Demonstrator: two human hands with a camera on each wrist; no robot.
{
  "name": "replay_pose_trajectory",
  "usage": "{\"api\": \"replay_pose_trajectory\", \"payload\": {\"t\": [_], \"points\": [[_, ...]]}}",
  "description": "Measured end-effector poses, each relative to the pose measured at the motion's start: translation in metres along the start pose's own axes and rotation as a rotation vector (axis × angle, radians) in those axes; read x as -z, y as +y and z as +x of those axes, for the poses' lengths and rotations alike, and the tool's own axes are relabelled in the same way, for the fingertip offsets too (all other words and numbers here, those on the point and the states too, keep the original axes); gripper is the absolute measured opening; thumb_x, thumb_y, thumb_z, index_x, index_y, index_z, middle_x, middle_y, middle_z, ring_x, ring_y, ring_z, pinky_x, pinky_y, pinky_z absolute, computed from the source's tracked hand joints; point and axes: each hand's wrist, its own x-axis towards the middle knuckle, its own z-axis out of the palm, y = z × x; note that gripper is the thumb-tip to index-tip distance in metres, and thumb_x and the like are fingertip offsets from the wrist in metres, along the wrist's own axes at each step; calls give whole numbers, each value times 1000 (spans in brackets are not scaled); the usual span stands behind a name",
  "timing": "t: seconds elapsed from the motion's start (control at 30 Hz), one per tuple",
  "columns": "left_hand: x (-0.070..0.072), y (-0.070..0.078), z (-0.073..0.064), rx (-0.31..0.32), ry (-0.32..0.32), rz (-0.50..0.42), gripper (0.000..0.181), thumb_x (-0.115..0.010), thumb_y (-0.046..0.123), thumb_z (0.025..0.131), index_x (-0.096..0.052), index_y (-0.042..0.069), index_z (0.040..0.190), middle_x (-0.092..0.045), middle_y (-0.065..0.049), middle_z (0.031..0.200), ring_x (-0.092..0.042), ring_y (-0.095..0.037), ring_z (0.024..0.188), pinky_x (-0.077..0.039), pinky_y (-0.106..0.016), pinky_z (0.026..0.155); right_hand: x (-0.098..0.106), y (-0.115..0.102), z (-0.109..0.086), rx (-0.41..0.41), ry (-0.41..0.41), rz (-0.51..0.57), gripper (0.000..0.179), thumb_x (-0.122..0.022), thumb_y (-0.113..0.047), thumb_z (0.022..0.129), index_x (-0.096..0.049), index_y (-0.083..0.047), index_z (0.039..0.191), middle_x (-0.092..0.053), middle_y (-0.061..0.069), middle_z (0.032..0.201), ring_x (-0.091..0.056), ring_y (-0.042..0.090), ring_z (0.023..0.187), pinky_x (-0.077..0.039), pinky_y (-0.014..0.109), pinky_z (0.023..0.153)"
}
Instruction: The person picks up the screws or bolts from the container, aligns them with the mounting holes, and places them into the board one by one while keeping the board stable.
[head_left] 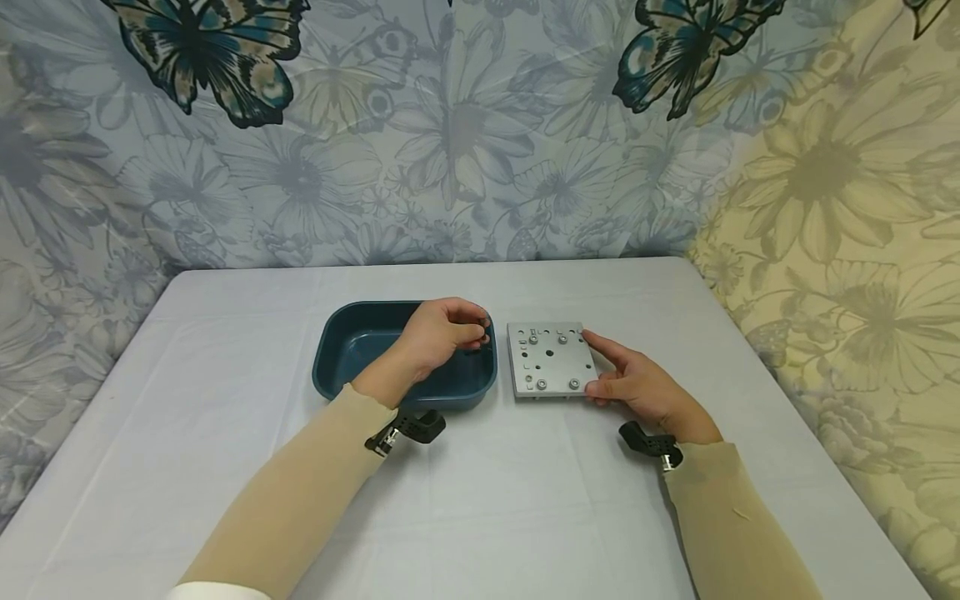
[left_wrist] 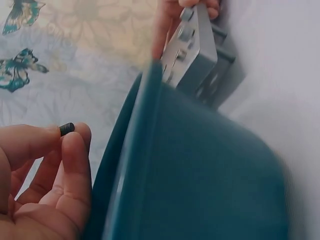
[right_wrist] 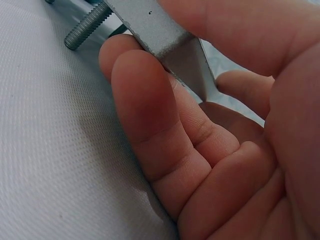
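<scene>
Over the right end of a dark teal plastic bin (head_left: 459,402), my left hand (head_left: 438,335) pinches a short black threaded screw (left_wrist: 67,129) between thumb and fingertip. My right hand (head_left: 643,387) grips the right edge of a silver metal plate (head_left: 561,365), its thumb at the near corner and a finger along the far one. Several socket-head bolts sit in the plate's top among small holes. From the underside a threaded bolt end (right_wrist: 89,27) sticks out toward the tablecloth. Right fingers reach beneath the plate's edge in the right wrist view.
The bin stands just left of the plate, with a narrow gap between. A white cloth covers the table (head_left: 495,508). Behind it hangs a flowered fabric (head_left: 450,208) with butterflies. Each wrist wears a black camera mount (head_left: 422,427).
</scene>
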Motion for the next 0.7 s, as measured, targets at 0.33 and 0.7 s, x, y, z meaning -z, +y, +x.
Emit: {"api": "replay_pose_trajectory", "payload": {"t": [0.33, 0.7], "points": [[-25, 2, 1, -37, -77, 204, 23, -68, 5, 96, -69, 2, 119, -68, -11, 108, -65, -36, 97, -54, -30, 61, 0, 0, 0, 0, 8, -18, 98, -84, -12, 81, -26, -20, 160, -68, 16, 81, -61, 19, 67, -53, 27, 66], [-50, 4, 1, -87, -95, 449, 19, -69, 12, 96, -72, 13, 115, -64, 4, 107, -59, -21, 66, -48, -30, 50, 0, -2, 0, -13, 9, -13, 97, -85, -13, 81, -27, -20, 159, -67, 16, 78, -62, 20, 68, -53, 28, 66]]}}
